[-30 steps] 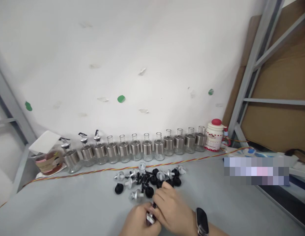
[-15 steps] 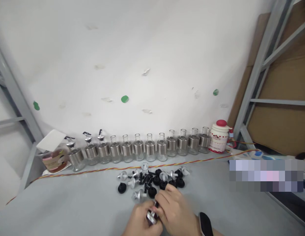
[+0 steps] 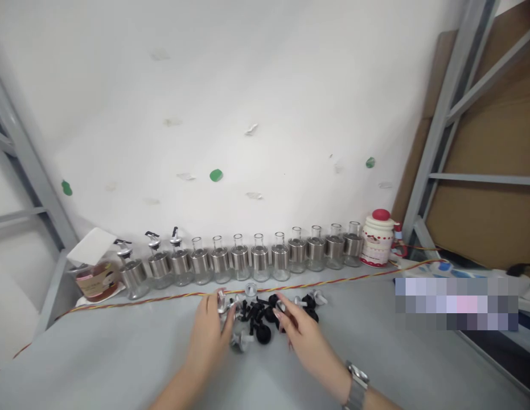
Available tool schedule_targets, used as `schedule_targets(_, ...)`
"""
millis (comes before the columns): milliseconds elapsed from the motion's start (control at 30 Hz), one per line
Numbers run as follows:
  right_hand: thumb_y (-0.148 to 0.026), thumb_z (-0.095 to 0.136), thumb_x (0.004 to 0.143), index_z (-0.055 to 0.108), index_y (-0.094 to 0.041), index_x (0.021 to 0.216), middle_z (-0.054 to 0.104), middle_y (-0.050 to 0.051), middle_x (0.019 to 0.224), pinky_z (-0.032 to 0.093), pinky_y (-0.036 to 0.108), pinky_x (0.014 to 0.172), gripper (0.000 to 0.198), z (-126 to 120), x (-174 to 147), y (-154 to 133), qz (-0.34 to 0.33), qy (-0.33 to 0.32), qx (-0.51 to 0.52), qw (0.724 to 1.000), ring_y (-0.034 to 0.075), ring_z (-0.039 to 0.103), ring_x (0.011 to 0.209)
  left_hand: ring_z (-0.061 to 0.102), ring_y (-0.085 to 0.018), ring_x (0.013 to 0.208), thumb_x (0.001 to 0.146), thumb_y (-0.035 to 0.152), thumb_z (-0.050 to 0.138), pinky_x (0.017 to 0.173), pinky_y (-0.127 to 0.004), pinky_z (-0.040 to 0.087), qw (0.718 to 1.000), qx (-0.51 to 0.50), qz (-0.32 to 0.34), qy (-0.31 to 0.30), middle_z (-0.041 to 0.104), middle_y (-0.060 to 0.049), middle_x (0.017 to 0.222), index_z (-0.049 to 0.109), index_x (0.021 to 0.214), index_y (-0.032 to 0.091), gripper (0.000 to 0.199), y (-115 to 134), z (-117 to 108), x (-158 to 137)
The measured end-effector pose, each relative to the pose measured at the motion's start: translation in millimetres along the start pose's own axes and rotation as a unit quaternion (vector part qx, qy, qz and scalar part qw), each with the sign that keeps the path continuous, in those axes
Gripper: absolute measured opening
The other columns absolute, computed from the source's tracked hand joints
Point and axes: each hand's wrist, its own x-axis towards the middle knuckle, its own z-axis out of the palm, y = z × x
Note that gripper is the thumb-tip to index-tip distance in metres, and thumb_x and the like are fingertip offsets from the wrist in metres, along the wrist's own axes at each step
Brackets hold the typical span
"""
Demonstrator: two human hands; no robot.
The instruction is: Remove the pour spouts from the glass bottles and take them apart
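Note:
My left hand (image 3: 210, 324) reaches into the left side of a pile, thumb and fingers apart around silver pourer tops (image 3: 222, 303). Whether it grips one is hard to see. My right hand (image 3: 305, 333) is on the pile's right side. Its thumb and forefinger are apart beside a silver-and-clear pourer piece (image 3: 280, 306). Between the hands lie black rubber stoppers (image 3: 263, 334) and small black spout parts (image 3: 253, 311). Another silver pourer top (image 3: 240, 341) lies in front, and a clear round piece (image 3: 250, 289) sits behind.
A row of glass bottles with steel sleeves (image 3: 260, 256) lines the wall; the leftmost few carry pourers (image 3: 153, 240). A honey-coloured tub (image 3: 97, 282) stands at left, a white jar with a red lid (image 3: 377, 242) at right. A twisted red-yellow cord (image 3: 183, 298) crosses the grey table (image 3: 119, 353).
My hands were together near the front edge, around a silver-and-black pourer part. They have parted and moved forward to opposite sides of the pile. That part is no longer between them.

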Motion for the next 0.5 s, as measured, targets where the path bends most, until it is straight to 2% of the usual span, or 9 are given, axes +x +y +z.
schedule_targets(67,-0.040,0.042,0.081,0.034,-0.017,0.125,0.048,-0.003,0.070,0.041,0.022,0.048,0.050,2,1,4,0.008,0.007,0.023,1.000,0.010,0.046,0.048,0.047,-0.027,0.098,0.082,0.030,0.041,0.084,-0.046,0.039,0.998,0.053,0.026,0.002,0.052,-0.013,0.103,0.039,0.116,0.013,0.038,-11,5,0)
schedule_targets(133,-0.040,0.041,0.081,0.027,-0.017,0.128,0.048,-0.002,0.075,0.042,0.023,0.048,0.054,2,-1,3,0.019,0.005,0.040,0.999,0.009,0.046,0.048,0.044,-0.027,0.103,0.082,0.030,0.041,0.087,-0.047,0.036,0.996,0.078,0.046,-0.007,0.050,-0.012,0.109,0.036,0.120,0.014,0.042,-14,10,-3)
schedule_targets(233,-0.039,0.039,0.082,0.028,-0.017,0.126,0.046,-0.002,0.077,0.043,0.023,0.048,0.050,2,-4,-1,0.019,-0.008,0.049,0.999,0.009,0.045,0.048,0.041,-0.027,0.108,0.081,0.033,0.045,0.089,-0.048,0.035,0.994,0.074,0.072,-0.027,0.048,-0.010,0.116,0.036,0.122,0.019,0.044,-10,10,-6)
schedule_targets(300,-0.038,0.038,0.083,0.030,-0.018,0.124,0.046,-0.002,0.077,0.043,0.023,0.048,0.046,2,-7,-2,0.011,-0.021,0.043,0.999,0.009,0.045,0.048,0.040,-0.027,0.111,0.079,0.034,0.047,0.092,-0.047,0.033,0.995,0.059,0.075,-0.019,0.045,-0.009,0.120,0.037,0.121,0.020,0.045,-9,4,2)
schedule_targets(367,-0.036,0.037,0.084,0.030,-0.020,0.123,0.047,-0.002,0.078,0.043,0.023,0.050,0.043,2,-11,-2,0.002,-0.036,0.024,0.999,0.009,0.045,0.050,0.039,-0.026,0.112,0.076,0.037,0.050,0.095,-0.045,0.031,0.998,0.044,0.044,0.027,0.045,-0.010,0.119,0.042,0.117,0.019,0.045,-17,-9,18)
schedule_targets(400,-0.035,0.037,0.085,0.030,-0.021,0.124,0.047,-0.001,0.079,0.043,0.023,0.051,0.042,2,-13,-2,-0.006,-0.043,0.011,0.999,0.009,0.045,0.051,0.040,-0.025,0.112,0.074,0.038,0.051,0.096,-0.042,0.031,0.997,0.032,0.000,0.073,0.047,-0.009,0.117,0.045,0.113,0.020,0.043,-25,-17,28)
schedule_targets(500,-0.032,0.037,0.086,0.029,-0.023,0.126,0.049,0.000,0.083,0.042,0.023,0.058,0.042,2,-20,-2,-0.043,-0.060,-0.041,0.996,0.010,0.047,0.057,0.044,-0.028,0.106,0.074,0.036,0.050,0.092,-0.046,0.034,0.986,0.033,-0.084,0.143,0.048,-0.012,0.108,0.043,0.112,0.014,0.045,-59,-39,60)
